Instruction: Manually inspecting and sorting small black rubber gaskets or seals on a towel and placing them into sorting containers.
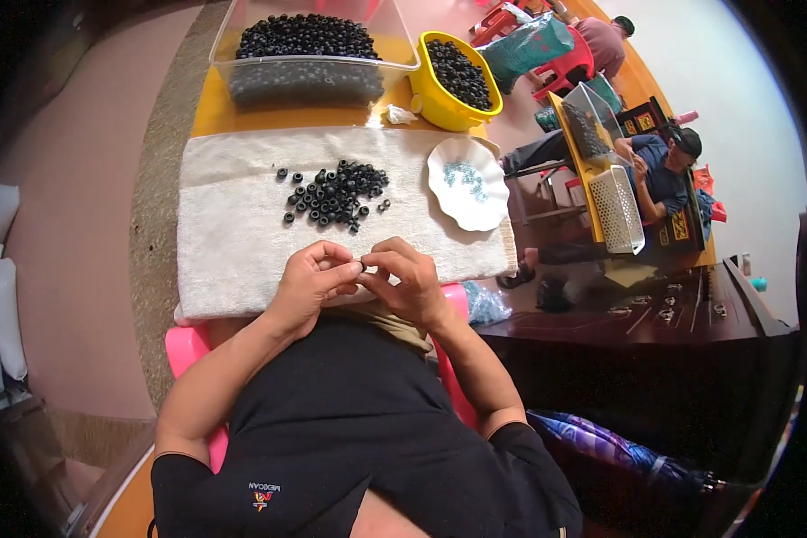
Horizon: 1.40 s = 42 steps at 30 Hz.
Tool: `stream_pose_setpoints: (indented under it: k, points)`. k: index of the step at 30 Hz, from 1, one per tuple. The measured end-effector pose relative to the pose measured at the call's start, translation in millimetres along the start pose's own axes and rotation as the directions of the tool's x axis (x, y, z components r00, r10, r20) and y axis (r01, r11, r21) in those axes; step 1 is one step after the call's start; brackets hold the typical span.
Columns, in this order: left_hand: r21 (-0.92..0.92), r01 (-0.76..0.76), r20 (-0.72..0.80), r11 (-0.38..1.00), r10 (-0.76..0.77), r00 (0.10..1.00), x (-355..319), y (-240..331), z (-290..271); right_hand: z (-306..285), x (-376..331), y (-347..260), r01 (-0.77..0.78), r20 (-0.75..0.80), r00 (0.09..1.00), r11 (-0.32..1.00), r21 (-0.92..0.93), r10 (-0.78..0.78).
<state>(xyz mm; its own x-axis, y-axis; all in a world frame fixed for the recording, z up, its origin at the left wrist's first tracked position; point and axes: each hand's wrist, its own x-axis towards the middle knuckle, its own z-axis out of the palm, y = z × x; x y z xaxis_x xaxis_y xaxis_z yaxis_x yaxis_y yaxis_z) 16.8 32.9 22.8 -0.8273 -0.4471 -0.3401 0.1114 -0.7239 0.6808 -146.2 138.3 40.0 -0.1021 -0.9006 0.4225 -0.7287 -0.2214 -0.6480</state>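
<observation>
My left hand (316, 280) and my right hand (403, 280) meet over the near edge of a white towel (233, 220), fingers pinched together. Between their fingertips is a small dark piece (362, 266), mostly hidden; it looks like one of the black parts on the towel. Just beyond my hands lies a loose pile of small black round parts with holes (341, 193), several of them scattered at its left side. To the right of the pile, a white scalloped plate (446, 208) holds tiny pale blue, clear-looking pieces (465, 179).
Past the towel stand a clear plastic bin (309, 63) and a yellow tub (457, 117), both holding many black parts. A crumpled tissue (400, 115) lies near the tub. At right, a person (668, 175) sits by a white perforated basket (617, 211). A folded umbrella (610, 448) is at lower right.
</observation>
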Motion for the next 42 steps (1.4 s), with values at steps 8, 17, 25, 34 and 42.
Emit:
stream_pose_setpoints:
  k: [8, 17, 25, 34, 42]
  points:
    - [0.018, 0.002, 0.025, 1.0, -0.002, 1.0, 1, 0, -1, -3, 3, -2, 0.033, 0.05, 0.998, 0.997, 0.067, -0.036]
    - [-0.012, 0.034, 0.068, 0.999, -0.033, 0.997, 0, 1, 0, -5, 1, -3, -0.021, 0.088, 0.996, 0.995, 0.102, 0.012]
    - [-0.007, 0.024, 0.078, 1.0, -0.024, 0.997, 0, -1, -1, -13, 8, -3, 0.002, 0.158, 0.987, 0.978, 0.206, -0.035]
    - [-0.017, 0.023, 0.085, 1.0, -0.021, 0.996, 0, -1, -1, -7, 5, -5, -0.017, 0.123, 0.992, 0.99, 0.141, 0.0]
    - [0.009, 0.029, 0.074, 1.0, -0.03, 0.997, 0, -2, 0, -15, 6, -7, -0.074, 0.212, 0.976, 0.988, 0.139, 0.043]
